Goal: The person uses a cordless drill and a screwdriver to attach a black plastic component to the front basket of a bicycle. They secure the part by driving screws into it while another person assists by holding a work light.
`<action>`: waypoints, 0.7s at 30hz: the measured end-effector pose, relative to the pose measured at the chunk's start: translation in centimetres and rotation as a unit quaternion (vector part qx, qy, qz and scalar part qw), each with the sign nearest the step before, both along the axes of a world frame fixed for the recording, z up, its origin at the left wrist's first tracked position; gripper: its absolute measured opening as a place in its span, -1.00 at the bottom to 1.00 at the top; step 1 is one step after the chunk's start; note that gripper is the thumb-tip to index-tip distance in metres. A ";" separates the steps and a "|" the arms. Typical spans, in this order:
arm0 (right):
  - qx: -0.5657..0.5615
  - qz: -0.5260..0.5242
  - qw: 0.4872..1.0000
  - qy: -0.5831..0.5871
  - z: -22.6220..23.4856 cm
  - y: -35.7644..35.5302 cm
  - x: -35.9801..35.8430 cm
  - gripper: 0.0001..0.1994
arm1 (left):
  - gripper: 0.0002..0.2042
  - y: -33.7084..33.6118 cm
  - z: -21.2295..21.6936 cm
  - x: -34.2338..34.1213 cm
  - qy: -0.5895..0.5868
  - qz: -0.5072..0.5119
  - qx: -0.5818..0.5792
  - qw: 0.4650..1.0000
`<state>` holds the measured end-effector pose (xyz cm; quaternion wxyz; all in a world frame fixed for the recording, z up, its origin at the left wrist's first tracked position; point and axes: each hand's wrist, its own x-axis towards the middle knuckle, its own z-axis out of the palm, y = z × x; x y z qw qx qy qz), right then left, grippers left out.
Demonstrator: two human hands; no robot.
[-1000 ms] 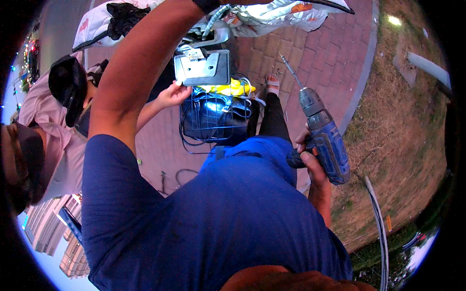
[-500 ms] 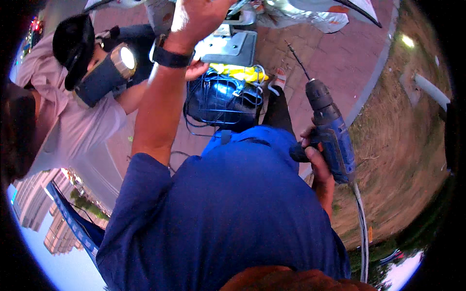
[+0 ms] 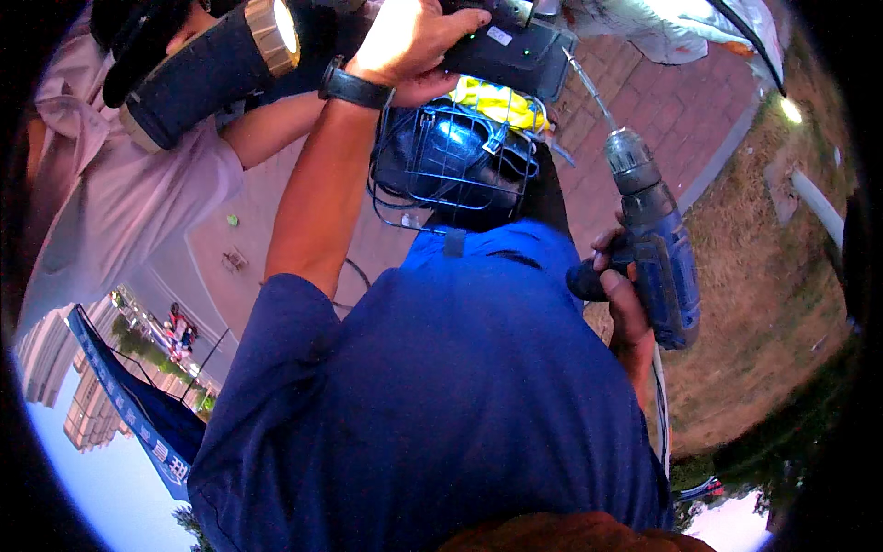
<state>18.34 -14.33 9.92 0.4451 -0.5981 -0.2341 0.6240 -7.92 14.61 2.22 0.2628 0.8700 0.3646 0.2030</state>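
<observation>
Blue plastic and a black chuck mark the cordless drill (image 3: 651,253), which sits to the right of the wire basket (image 3: 455,161), its thin bit slanting up toward the dark box-shaped unit (image 3: 510,51) just above that basket. The right hand (image 3: 614,290) is clenched round the drill's grip, fingers wrapped over the handle, forearm running down below it. The left hand (image 3: 409,37), with a black watch on the wrist, is clasped over the dark unit above the basket, arm stretched long and nearly straight. To do this well, I judge the bit should be lined up square with its mark before the trigger is pressed, the left hand steadying the unit and staying out of the bit's path. A co-worker's hand (image 3: 428,87) shows beneath the unit, just above the basket; a lit torch (image 3: 207,69) points in from the basket's left.
</observation>
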 end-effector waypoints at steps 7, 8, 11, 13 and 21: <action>-0.036 0.012 0.999 -0.014 -0.3 1.1 -2.2 -0.25 | -0.66 1.7 -0.6 -0.8 -0.052 -0.163 0.123 0.977; -0.038 0.012 0.999 -0.014 -0.4 1.2 -2.5 -0.25 | -0.66 1.8 -1.4 -0.9 -0.085 -0.123 0.034 0.988; -0.044 0.014 0.999 -0.015 -0.7 1.5 -3.0 -0.24 | -0.67 1.4 -2.5 -0.8 -0.139 -0.026 -0.156 0.977; -0.050 0.012 0.998 -0.023 -0.7 1.6 -3.2 -0.24 | -0.68 0.9 -2.5 -0.6 -0.186 0.018 -0.288 0.939; -0.004 -0.010 1.000 -0.025 -1.6 1.5 -4.3 -0.25 | -0.68 0.1 -3.9 -1.0 -0.310 0.016 -0.392 0.866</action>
